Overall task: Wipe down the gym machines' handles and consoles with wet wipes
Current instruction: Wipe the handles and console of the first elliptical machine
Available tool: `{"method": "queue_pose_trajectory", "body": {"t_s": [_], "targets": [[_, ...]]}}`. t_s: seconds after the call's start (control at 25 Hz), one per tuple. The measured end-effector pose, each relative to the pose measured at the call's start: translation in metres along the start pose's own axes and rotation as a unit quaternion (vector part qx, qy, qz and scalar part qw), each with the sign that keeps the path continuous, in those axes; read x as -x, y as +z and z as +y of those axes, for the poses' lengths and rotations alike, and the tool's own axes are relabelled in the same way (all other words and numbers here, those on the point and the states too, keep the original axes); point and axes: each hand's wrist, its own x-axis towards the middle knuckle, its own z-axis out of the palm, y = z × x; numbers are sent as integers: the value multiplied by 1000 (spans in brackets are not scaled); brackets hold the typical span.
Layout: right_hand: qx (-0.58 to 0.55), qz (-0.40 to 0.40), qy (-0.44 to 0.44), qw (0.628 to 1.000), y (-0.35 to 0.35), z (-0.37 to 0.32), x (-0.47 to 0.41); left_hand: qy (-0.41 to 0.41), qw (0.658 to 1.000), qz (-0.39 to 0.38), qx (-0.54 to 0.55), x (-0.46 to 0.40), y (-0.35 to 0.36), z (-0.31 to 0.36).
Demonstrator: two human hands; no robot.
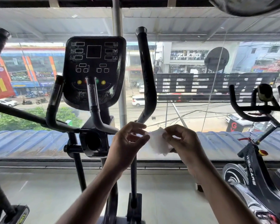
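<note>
Two hands share one wet wipe [158,141], held in the air below and right of the console [94,70]. The right hand [181,139] pinches its right edge; the left hand [128,143] has loosely curled fingers at the left edge, contact unclear. The wipe looks limp, light and damp, best gripped bunched in the palm.

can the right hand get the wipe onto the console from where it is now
Probably yes: the right hand pinches the wipe below and right of the console; only the short inner handle crosses the console's lower face.
</note>
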Motion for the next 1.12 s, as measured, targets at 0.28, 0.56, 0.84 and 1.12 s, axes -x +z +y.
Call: {"method": "queue_pose_trajectory", "body": {"t_s": [0.28,0.56,0.84,1.12], "targets": [[5,75,-83,994,-12,-39,-60,43,996,53,-64,-64,-14,8],[137,70,-230,961,-36,-96,-159,34,999,3,-37,-154,12,69],[241,62,-374,893,-54,-119,-245,-2,989,112,-101,-209,54,79],[250,0,-514,820,-47,-125,-339,-40,971,176,-159,-218,62,76]]}}
